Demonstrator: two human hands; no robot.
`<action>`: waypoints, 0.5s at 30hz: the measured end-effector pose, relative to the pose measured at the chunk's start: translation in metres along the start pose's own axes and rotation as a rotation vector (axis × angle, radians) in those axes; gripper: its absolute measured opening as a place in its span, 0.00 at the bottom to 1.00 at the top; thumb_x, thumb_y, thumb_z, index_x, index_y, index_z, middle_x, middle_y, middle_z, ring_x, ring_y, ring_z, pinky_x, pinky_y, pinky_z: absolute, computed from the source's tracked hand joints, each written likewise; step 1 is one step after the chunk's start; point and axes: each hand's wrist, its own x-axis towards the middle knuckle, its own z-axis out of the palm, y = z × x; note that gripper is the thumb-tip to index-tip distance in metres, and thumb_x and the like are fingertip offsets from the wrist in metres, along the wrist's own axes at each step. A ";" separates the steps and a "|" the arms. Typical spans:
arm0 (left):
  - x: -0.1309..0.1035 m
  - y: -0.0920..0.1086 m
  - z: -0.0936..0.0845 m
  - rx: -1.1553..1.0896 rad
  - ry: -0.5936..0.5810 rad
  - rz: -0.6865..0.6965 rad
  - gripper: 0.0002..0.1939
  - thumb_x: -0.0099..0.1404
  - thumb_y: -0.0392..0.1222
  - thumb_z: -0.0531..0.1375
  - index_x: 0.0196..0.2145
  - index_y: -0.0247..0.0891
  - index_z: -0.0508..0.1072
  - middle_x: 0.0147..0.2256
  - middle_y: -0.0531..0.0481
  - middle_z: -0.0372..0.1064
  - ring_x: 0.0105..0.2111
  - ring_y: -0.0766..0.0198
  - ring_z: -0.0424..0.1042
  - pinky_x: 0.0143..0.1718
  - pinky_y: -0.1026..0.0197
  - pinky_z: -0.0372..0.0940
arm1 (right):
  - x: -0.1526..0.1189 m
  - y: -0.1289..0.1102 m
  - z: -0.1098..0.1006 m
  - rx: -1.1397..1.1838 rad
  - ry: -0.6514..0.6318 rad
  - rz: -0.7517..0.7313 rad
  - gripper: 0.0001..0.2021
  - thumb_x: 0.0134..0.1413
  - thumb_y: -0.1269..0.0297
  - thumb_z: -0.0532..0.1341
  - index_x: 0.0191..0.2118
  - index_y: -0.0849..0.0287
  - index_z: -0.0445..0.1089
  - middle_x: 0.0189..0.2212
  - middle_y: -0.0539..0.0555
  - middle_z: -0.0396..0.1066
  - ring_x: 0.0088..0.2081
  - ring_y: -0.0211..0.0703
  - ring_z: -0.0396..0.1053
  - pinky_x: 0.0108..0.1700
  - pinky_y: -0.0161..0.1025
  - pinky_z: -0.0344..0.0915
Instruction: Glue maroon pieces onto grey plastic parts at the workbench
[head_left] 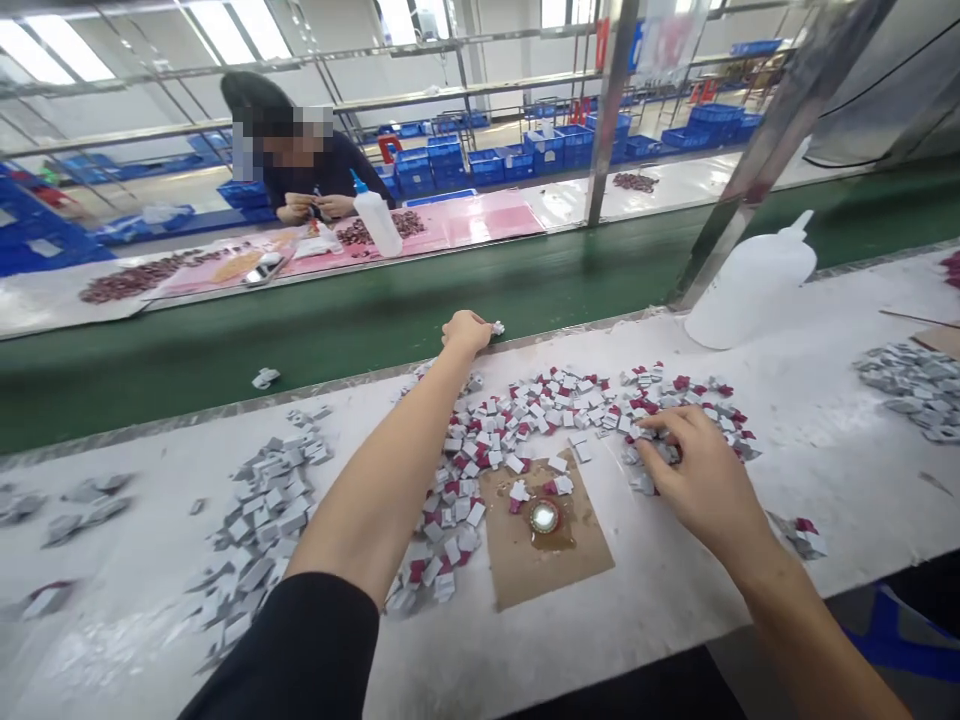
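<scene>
My left hand stretches over the edge of the green belt, closed with a small pale piece at its fingertips. At the right side of the pile, my right hand has its thumb and fingers curled around small grey pieces; the exact grip is partly hidden. Many grey and maroon block-like pieces lie heaped between my arms. On a brown cardboard square sits a small round dish in a wet patch, with a few pieces beside it.
Another pale piece rests on the green belt. Grey pieces cover the left. A white container stands by a metal post at right. Across the belt, a person works near a white bottle.
</scene>
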 end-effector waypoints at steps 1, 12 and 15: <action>-0.003 -0.003 -0.006 0.015 -0.002 -0.007 0.23 0.81 0.51 0.70 0.66 0.39 0.78 0.64 0.39 0.77 0.58 0.48 0.81 0.59 0.40 0.81 | -0.004 -0.001 -0.004 0.041 0.008 0.019 0.13 0.72 0.54 0.61 0.48 0.54 0.80 0.46 0.61 0.80 0.43 0.56 0.80 0.40 0.50 0.76; -0.145 -0.091 -0.098 0.168 -0.038 0.188 0.15 0.75 0.38 0.59 0.55 0.40 0.81 0.59 0.39 0.82 0.66 0.41 0.74 0.71 0.42 0.66 | -0.075 -0.004 -0.024 0.297 -0.211 -0.049 0.15 0.73 0.46 0.69 0.53 0.46 0.88 0.48 0.57 0.85 0.39 0.49 0.85 0.37 0.40 0.83; -0.194 -0.132 -0.117 0.227 0.026 0.156 0.17 0.76 0.44 0.56 0.54 0.42 0.81 0.59 0.38 0.80 0.67 0.37 0.71 0.72 0.35 0.64 | -0.086 0.007 -0.019 0.281 -0.261 -0.117 0.13 0.73 0.47 0.71 0.51 0.45 0.88 0.49 0.56 0.86 0.40 0.51 0.87 0.35 0.40 0.84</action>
